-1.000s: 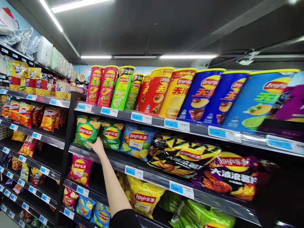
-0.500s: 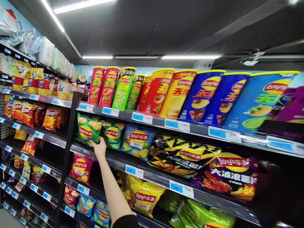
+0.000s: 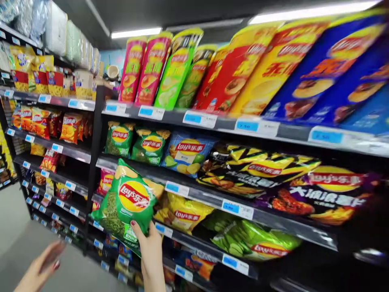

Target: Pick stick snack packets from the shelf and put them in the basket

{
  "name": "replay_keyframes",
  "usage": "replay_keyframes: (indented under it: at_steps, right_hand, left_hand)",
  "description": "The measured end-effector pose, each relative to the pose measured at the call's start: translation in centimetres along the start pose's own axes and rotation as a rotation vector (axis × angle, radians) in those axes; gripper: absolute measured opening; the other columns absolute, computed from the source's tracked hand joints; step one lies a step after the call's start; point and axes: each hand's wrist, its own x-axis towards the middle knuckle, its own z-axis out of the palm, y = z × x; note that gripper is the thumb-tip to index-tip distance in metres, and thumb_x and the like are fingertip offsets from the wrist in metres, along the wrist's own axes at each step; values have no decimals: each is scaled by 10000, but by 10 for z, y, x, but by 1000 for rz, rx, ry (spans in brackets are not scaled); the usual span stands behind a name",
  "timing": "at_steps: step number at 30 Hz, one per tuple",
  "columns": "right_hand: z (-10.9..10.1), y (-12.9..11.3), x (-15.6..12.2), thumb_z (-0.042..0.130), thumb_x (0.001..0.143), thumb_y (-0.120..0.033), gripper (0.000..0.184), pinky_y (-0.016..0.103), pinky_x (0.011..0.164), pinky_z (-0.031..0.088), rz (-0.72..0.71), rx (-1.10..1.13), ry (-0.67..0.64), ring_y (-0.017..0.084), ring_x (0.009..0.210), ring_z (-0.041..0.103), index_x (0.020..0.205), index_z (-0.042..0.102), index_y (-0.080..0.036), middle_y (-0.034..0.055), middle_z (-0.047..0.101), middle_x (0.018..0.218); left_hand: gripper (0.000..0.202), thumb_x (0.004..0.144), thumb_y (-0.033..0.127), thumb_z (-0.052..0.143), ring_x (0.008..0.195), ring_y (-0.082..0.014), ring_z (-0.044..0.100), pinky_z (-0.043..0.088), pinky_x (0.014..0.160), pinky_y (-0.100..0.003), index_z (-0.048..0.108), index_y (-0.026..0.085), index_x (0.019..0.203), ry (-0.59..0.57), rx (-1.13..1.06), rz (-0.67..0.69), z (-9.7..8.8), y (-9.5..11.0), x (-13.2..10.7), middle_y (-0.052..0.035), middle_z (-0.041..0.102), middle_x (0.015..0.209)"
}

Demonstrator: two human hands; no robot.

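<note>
My right hand grips a green bag of Lay's potato chips by its lower right side, thumb across the front. The bag is tilted and held out in front of the shelves, clear of them. At the lower left, my left hand is raised with thumb and fingers apart, slightly smeared by motion, and holds nothing. Behind the held bag, another green chip bag stands on the shelf beside a second green bag and a blue bag.
Tall chip canisters line the shelf above. Black chip bags lie to the right; yellow and light green bags sit lower. A shelf edge with price tags juts forward. Grey floor shows at left.
My right hand has drawn the green chip bag off the shelf, down and nearer to me. My left hand has come into view. The view has tilted downward.
</note>
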Motion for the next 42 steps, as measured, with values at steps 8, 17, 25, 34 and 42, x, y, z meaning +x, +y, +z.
replay_keyframes:
  at_steps: [8,17,25,34,42]
  right_hand:
    - [-6,17,-68,687,654,-462,478,417,831,469,293,12,-378,301,941,597,1017,628,-157,110,664,1029]
    - [-38,15,-87,666,693,-487,695,399,924,428,586,288,-499,257,1091,542,1295,416,-244,75,543,1252]
    - [-38,20,-87,719,650,-450,603,435,931,418,630,377,-415,282,1003,596,1165,551,-184,87,639,1108]
    - [-36,25,-84,724,634,-427,515,421,830,480,590,386,-335,295,967,608,1068,596,-183,76,675,1014]
    - [-39,30,-79,733,623,-421,496,446,892,444,593,393,-290,286,905,634,1031,604,-169,76,686,970]
  left_hand:
    - [685,610,426,728,1214,-326,429,359,987,-429,519,237,1234,-201,-513,-70,64,5,-4,-92,540,1290]
    - [614,613,202,734,978,-281,624,473,866,-381,549,182,1198,-202,-588,-312,80,9,-21,-98,692,1048]
    - [591,578,203,746,888,-269,661,509,795,-347,583,161,1144,-102,-568,-385,88,4,-20,-96,718,968]
    - [640,613,209,717,973,-281,627,484,846,-372,518,160,1219,-131,-526,-373,92,5,-13,-95,696,1042]
    - [552,641,225,694,1032,-299,594,432,914,-404,554,164,1171,-195,-504,-368,99,14,-7,-105,671,1097]
